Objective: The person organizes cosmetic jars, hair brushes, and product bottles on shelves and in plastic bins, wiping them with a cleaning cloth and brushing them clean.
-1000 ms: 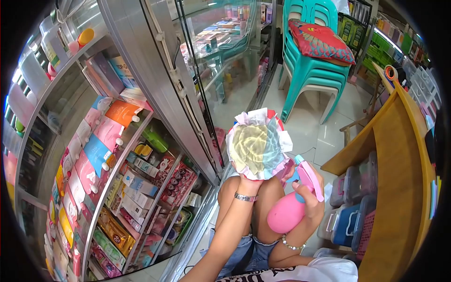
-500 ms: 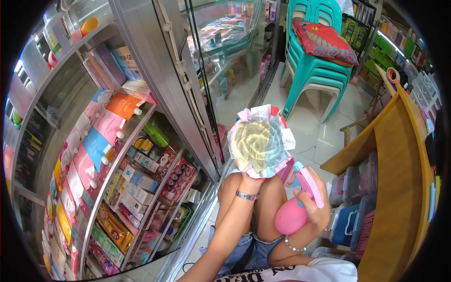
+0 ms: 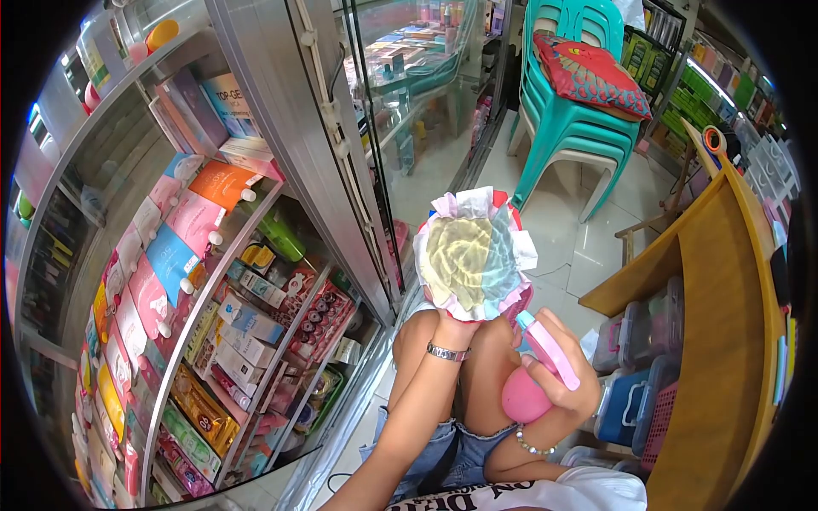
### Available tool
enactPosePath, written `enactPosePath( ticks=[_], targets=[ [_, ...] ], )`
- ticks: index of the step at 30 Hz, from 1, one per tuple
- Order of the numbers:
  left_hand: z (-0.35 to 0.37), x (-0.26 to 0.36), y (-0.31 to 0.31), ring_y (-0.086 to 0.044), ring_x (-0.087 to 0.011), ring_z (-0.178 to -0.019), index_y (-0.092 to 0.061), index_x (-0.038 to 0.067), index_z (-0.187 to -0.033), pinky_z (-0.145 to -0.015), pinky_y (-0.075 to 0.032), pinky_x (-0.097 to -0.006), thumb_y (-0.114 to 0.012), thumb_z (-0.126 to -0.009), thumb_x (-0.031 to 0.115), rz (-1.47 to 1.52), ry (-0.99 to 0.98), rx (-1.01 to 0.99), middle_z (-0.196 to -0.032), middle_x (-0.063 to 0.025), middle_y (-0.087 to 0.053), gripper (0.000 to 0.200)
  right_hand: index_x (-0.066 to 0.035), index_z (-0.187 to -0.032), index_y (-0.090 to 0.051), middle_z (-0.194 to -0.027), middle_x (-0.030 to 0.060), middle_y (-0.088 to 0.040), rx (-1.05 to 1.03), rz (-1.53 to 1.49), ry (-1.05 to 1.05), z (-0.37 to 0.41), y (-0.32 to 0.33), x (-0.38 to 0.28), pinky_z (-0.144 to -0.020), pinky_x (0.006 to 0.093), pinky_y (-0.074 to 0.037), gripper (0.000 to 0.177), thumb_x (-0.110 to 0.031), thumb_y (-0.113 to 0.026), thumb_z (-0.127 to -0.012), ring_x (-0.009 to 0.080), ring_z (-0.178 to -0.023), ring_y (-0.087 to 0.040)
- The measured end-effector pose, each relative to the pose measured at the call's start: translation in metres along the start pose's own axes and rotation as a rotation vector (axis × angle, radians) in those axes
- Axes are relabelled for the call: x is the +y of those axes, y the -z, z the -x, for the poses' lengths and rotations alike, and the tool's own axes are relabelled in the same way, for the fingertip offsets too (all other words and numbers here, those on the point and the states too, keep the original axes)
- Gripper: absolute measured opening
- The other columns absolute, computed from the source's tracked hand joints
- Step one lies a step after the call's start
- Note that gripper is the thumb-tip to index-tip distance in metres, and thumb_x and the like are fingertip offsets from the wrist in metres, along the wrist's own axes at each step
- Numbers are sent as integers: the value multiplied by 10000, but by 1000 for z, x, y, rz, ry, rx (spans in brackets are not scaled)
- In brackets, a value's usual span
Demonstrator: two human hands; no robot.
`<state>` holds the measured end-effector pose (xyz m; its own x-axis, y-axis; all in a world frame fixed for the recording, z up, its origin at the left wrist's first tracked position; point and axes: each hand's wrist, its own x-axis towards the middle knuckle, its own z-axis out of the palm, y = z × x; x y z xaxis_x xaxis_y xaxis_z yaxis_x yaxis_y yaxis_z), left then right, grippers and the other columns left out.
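My left hand (image 3: 457, 329), mostly hidden underneath, holds up a round bundle (image 3: 469, 260) of thin wrinkled cloth or paper. Its crumpled, wet-looking face is pale yellow on the left and light blue on the right, ringed by a ruffled white and pinkish edge with red showing behind. To the right and a little below, my right hand (image 3: 562, 370) is wrapped around a pink spray bottle (image 3: 527, 396). The bottle's light blue nozzle (image 3: 524, 319) points up and left, close to the bundle's lower right edge. Both hands are over my lap.
A glass display case (image 3: 213, 341) full of boxed and tubed goods stands on the left. Stacked green chairs (image 3: 588, 128) carry a red cushion (image 3: 592, 75) at the back. A wooden desk (image 3: 724, 281) is on the right, with lidded plastic boxes (image 3: 630, 409) beneath it.
The spray bottle has shifted left and its nozzle has dipped lower, nearer the bundle's edge. The bundle stays almost in place in my left hand.
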<state>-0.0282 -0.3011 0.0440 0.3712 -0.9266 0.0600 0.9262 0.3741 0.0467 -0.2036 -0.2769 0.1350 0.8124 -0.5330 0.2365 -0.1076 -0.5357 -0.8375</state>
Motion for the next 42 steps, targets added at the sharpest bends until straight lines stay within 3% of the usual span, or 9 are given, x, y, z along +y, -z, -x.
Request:
enactPosePath(
  ticks=[7,10,14,17,26,31,35,38,42],
  targets=[
    [5,1,-18,-473,-239,-1086,-385,57,-1264,-958,-365,-392,-325,-904,430,22,-61,-89,-1213,-108,-476,522,14,-887,-506,-815,159,-447,23,83,39,4,1,-12,-655,341,-392,217,43,-506,-672,325,-727,-459],
    [-3,7,-15,-389,-282,-1197,-344,112,-1314,-1008,-301,-435,-332,-869,504,144,96,-173,-1319,-102,-392,593,14,-877,-505,-805,154,-448,-1,135,50,8,-1,-14,-642,347,-391,207,41,-509,-672,320,-712,-449],
    [4,9,-20,-367,-282,-1216,-322,88,-1323,-1018,-285,-435,-333,-866,508,53,-8,-210,-1338,-106,-369,620,27,-872,-521,-813,161,-446,-13,150,-33,13,4,-12,-646,339,-391,194,19,-513,-679,318,-722,-469],
    [5,10,-14,-357,-282,-1224,-314,79,-1326,-1023,-275,-436,-337,-863,514,66,-4,-153,-1348,-108,-356,636,23,-874,-521,-813,159,-449,-156,167,-40,13,8,-11,-645,333,-395,188,20,-508,-686,312,-726,-475],
    [9,11,-21,-333,-282,-1242,-310,75,-1327,-1041,-241,-433,-346,-857,519,136,-49,-140,-1352,-108,-350,648,16,-860,-514,-792,148,-445,-88,152,-33,13,4,-4,-638,334,-391,172,21,-503,-688,302,-715,-463],
    [5,13,-18,-336,-283,-1239,-314,77,-1325,-1039,-245,-433,-349,-858,514,178,-7,-208,-1349,-108,-355,640,-12,-857,-496,-770,136,-434,-194,221,-11,13,3,11,-640,351,-390,193,-5,-529,-667,303,-738,-451],
    [6,11,-22,-480,-250,-1077,-420,55,-1235,-938,-375,-387,-379,-876,457,114,-23,5,-1186,-112,-501,540,-13,-858,-492,-771,142,-431,-170,191,-57,12,5,13,-640,354,-388,192,-4,-524,-669,306,-735,-448],
    [2,12,-14,-349,-285,-1228,-322,89,-1320,-1032,-258,-435,-359,-859,506,140,3,-121,-1343,-106,-361,623,-12,-855,-489,-768,144,-431,-144,188,-68,10,4,11,-642,352,-386,189,1,-516,-669,307,-734,-445],
    [5,12,-17,-352,-281,-1226,-320,91,-1322,-1031,-263,-426,-358,-863,499,156,-9,-98,-1340,-106,-364,616,-1,-856,-482,-766,145,-435,-47,162,-115,7,2,8,-653,347,-383,184,8,-507,-674,310,-745,-442]
  ],
)
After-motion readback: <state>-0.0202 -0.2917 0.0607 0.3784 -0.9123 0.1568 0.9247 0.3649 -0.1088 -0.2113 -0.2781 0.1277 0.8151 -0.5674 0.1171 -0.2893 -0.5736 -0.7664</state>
